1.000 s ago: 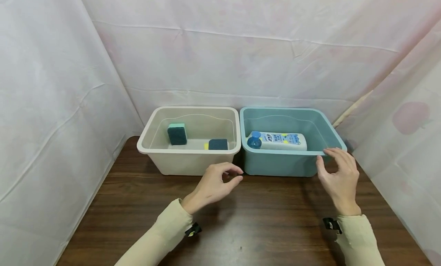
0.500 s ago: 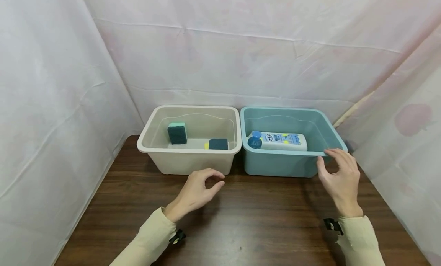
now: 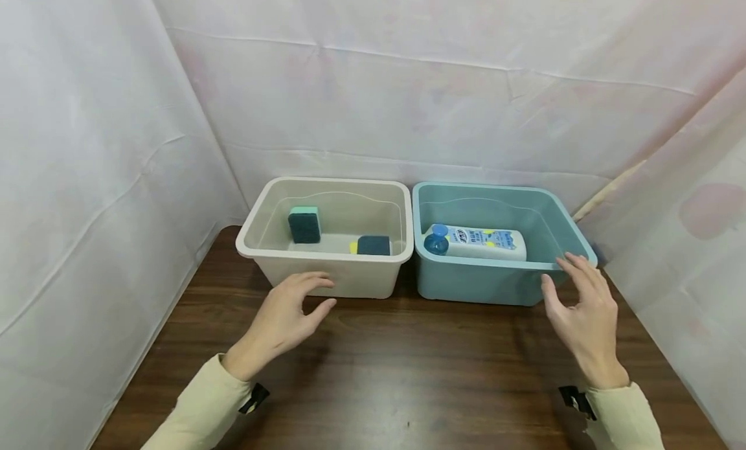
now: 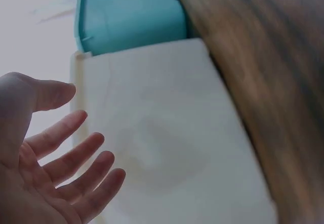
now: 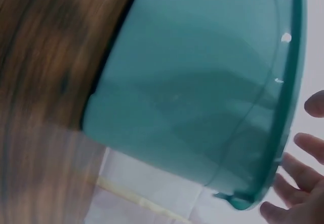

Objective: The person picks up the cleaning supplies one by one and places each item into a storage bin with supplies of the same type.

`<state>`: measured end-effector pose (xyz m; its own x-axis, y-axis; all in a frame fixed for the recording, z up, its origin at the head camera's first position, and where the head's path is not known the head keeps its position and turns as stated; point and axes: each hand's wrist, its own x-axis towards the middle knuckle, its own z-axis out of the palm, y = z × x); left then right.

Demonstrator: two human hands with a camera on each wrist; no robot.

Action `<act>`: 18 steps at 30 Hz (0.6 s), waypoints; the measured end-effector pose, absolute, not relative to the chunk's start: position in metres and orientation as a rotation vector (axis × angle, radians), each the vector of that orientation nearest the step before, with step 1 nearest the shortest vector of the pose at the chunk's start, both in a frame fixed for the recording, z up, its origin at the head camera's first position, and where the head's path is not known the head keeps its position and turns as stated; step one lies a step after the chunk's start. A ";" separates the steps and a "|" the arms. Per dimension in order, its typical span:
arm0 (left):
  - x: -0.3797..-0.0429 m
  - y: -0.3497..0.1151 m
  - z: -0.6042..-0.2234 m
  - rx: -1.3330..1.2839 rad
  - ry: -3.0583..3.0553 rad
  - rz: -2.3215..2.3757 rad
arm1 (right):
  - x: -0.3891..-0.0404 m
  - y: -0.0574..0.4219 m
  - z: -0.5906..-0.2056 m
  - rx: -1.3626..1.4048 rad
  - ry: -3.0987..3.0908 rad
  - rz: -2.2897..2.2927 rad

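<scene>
My left hand (image 3: 280,322) hovers in front of the cream bin (image 3: 326,256), fingers loosely bent, thumb apart and nothing held. The left wrist view shows its spread fingers (image 4: 76,165) beside the bin's wall. Over by the front right corner of the blue bin (image 3: 484,285) is my right hand (image 3: 585,317), also holding nothing; whether its fingertips touch the rim I cannot tell. Inside the cream bin, one dark green sponge (image 3: 305,225) stands upright and another dark sponge with a yellow side (image 3: 373,245) lies near the front wall. A white bottle (image 3: 478,243) with a blue cap lies sideways in the blue bin.
Both bins stand side by side at the back of a dark wooden table (image 3: 408,372). Pale cloth (image 3: 373,100) hangs behind them and along both sides. A black strap piece (image 3: 254,398) sits at the left cuff, and a similar one (image 3: 577,401) at the right.
My left hand has moved left, from near the gap between the bins to the front of the cream bin, and its fingers have spread wider. My right hand has barely moved.
</scene>
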<state>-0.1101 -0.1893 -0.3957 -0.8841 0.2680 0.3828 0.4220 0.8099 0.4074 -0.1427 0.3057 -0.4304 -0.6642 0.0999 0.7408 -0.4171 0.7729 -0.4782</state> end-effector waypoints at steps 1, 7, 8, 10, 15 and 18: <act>-0.107 -0.193 -0.392 -0.529 -2.673 -0.675 | -0.141 0.304 -0.428 0.244 -2.178 0.819; -0.096 -0.214 -0.372 -0.525 -2.488 -0.515 | -0.130 0.289 -0.409 0.285 -2.346 0.794; -0.096 -0.216 -0.370 -0.508 -2.465 -0.507 | -0.129 0.287 -0.405 0.294 -2.372 0.785; -0.095 -0.220 -0.366 -0.468 -2.444 -0.501 | -0.126 0.285 -0.399 0.316 -2.420 0.766; -0.093 -0.226 -0.362 -0.366 -2.465 -0.503 | -0.120 0.281 -0.385 0.348 -2.518 0.740; -0.095 -0.230 -0.360 -0.328 -2.495 -0.458 | -0.119 0.280 -0.380 0.352 -2.561 0.709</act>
